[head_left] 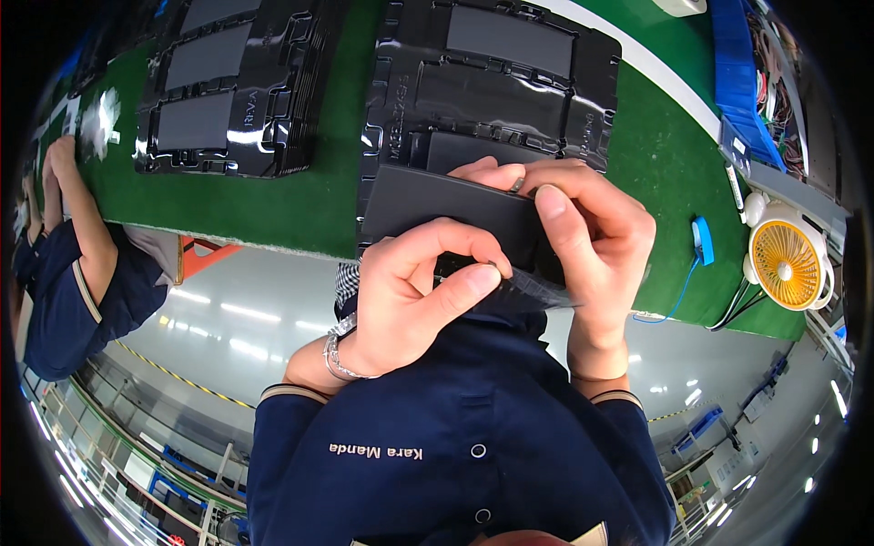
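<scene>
Black panel [428, 203] runs lengthwise left to right, slightly aslant.

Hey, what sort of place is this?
Probably a factory assembly workshop. The green bench holds black plastic trays with flat grey panels, a blue bin of wires is at the right, and another person in dark blue is at the left.

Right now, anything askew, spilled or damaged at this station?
Nothing looks spilled or plainly damaged. One untidy spot: the blue cord right of the black tray lies loose by the green bench's near edge. The thin film in the left hand's grip hangs crooked, but that's likely just handling.
</scene>
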A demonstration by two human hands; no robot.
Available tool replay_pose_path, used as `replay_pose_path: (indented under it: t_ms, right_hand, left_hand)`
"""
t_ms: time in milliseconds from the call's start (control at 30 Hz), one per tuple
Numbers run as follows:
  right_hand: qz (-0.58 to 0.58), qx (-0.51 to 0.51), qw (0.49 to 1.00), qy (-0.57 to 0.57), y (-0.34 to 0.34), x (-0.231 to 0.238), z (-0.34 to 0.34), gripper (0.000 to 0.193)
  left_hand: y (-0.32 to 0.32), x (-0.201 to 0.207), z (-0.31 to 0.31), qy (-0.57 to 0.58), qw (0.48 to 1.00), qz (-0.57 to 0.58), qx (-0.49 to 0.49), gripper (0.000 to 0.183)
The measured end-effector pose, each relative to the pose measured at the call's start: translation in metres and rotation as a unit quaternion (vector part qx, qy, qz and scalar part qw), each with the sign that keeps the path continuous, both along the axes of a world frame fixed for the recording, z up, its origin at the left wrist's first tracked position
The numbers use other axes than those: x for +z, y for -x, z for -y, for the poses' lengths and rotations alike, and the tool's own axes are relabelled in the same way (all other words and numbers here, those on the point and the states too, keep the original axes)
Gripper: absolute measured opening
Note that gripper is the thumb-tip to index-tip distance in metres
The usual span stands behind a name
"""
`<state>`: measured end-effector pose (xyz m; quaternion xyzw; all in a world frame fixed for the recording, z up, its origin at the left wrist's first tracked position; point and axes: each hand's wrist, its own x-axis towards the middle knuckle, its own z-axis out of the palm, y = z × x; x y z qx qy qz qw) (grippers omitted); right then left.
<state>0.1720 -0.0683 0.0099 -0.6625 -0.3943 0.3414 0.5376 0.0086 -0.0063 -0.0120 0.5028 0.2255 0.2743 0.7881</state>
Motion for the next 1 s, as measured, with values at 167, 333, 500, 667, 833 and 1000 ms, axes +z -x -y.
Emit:
replay_pose_path:
  t_ms: [167, 333, 500, 667, 833, 1000]
  right_hand:
    - [-0.022, 0.005, 1.0, 0.005, 0.0009, -0.0027, 0.0011, 0.011]
    - [-0.033, 0.007, 0.999, 0.018, -0.0001, -0.0019, 0.0021, 0.012]
    - [-0.04, 0.007, 0.999, 0.023, 0.0006, -0.0019, 0.0023, 0.012]
    - [-0.037, 0.006, 0.999, 0.022, 0.0005, -0.0034, 0.0024, 0.011]
    - [-0.038, 0.005, 0.999, 0.024, 0.0005, -0.003, 0.0024, 0.011]
    - [-0.04, 0.005, 0.999, 0.019, 0.0, -0.0019, 0.0025, 0.011]
  left_hand:
    - [-0.001, 0.0016, 0.0007, -0.009, 1.0, -0.002, 0.003, 0.008]
    - [-0.0015, -0.0014, 0.0003, -0.043, 0.999, -0.001, 0.006, 0.006]
    - [-0.0015, -0.0022, -0.0003, -0.055, 0.998, -0.004, 0.004, 0.005]
    - [-0.0016, -0.0017, 0.0002, -0.05, 0.999, -0.003, 0.005, 0.006]
    - [-0.0014, -0.0015, 0.0006, -0.044, 0.999, 0.001, 0.005, 0.006]
    - [0.002, -0.0018, 0.0003, -0.038, 0.999, -0.011, -0.034, 0.017]
